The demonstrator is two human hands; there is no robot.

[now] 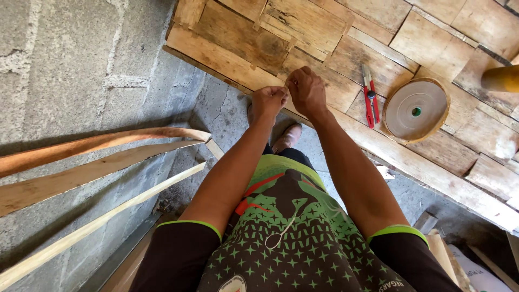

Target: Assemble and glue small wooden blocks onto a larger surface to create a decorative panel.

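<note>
Pale wooden planking fills the upper half of the frame, and at its near edge, centre frame, we see the left hand and right hand meet, fingers curled and pinched together on something too small for us to make out. Just right of the hands lie red-handled pliers, then a flat round spool. At far left, three bent wooden strips lean against the grey block wall.
</note>
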